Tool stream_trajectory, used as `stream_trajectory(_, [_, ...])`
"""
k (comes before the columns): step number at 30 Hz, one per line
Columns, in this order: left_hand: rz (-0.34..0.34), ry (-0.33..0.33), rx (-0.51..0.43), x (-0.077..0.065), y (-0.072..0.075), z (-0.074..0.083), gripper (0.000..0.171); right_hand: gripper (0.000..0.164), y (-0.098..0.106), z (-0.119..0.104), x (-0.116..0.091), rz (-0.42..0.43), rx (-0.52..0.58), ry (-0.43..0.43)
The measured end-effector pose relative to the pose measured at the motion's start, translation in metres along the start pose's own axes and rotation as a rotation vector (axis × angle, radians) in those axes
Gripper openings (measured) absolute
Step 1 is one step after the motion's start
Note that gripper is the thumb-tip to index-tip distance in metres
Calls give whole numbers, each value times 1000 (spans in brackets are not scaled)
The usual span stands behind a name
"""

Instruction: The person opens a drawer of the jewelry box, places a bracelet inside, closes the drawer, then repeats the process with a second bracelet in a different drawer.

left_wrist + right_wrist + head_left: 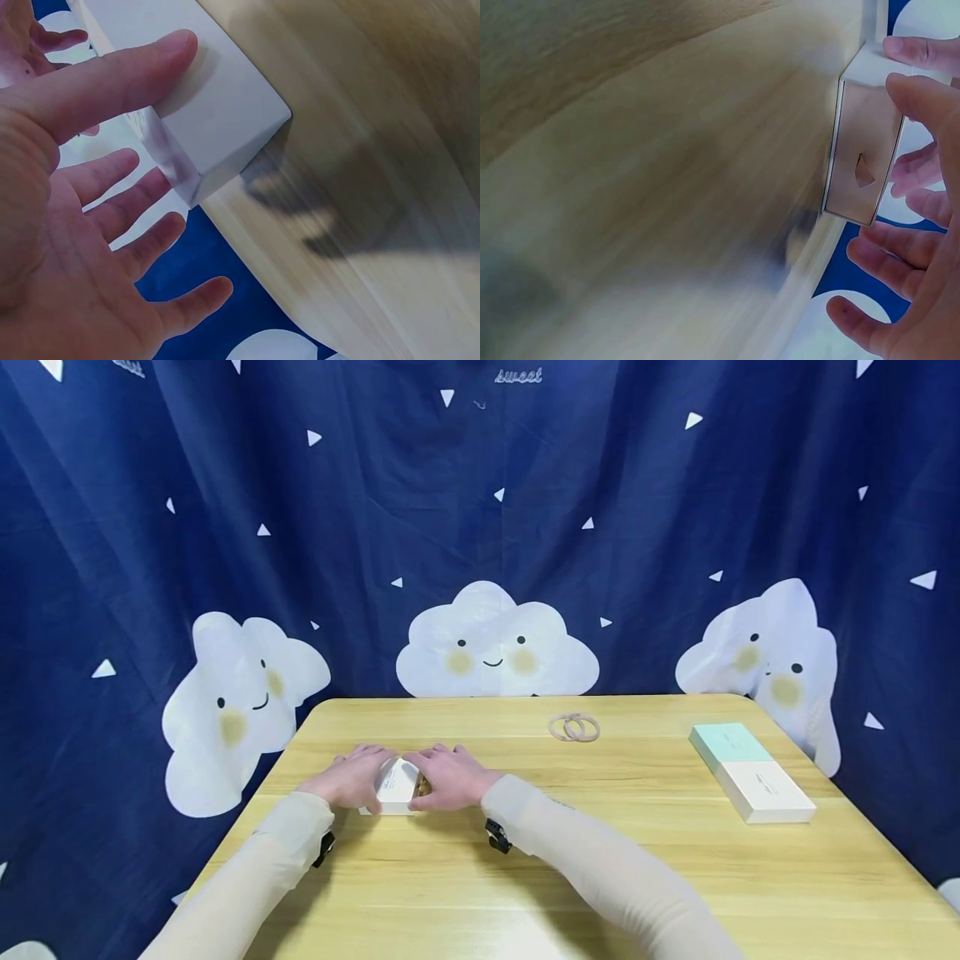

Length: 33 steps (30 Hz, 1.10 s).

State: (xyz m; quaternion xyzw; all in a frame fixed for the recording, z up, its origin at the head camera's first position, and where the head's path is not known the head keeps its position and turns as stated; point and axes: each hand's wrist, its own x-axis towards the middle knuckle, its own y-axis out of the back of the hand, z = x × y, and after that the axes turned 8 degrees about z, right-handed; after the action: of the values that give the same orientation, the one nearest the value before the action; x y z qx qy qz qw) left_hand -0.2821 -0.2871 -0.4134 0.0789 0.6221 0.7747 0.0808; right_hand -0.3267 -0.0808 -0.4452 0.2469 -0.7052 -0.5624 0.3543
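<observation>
A small white box (397, 783) with faint print on top lies near the table's left side, between both hands. My left hand (351, 779) holds its left part, the thumb laid along the near side (217, 105) and fingers at the opposite side. At the right end, my right hand (448, 778) spans the box, its thumb at the near edge and fingers beyond. A brown end panel (859, 142) with a small notch shows in the right wrist view. The lower fingers of both hands are spread apart.
Two thin pinkish rings (574, 727) overlap at the back of the wooden table (585, 877). A mint and white box (765, 787) lies toward the right edge. A dark blue curtain (480, 527) with clouds hangs behind the table.
</observation>
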Motion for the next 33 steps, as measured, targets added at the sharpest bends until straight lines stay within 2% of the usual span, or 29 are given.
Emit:
stream_trajectory(14, [8,-19,-2,-3,-6,-5,94,87,-3,-6,-2,-10,7,-12])
stream_trajectory(23, [21,-16,-12,-2,-4,-6,95,87,-1,-4,0,-8,4,-7])
stream_trajectory(33, [3,-10,-1,3,-2,-3,93,86,2,-3,-1,-18,9,-28])
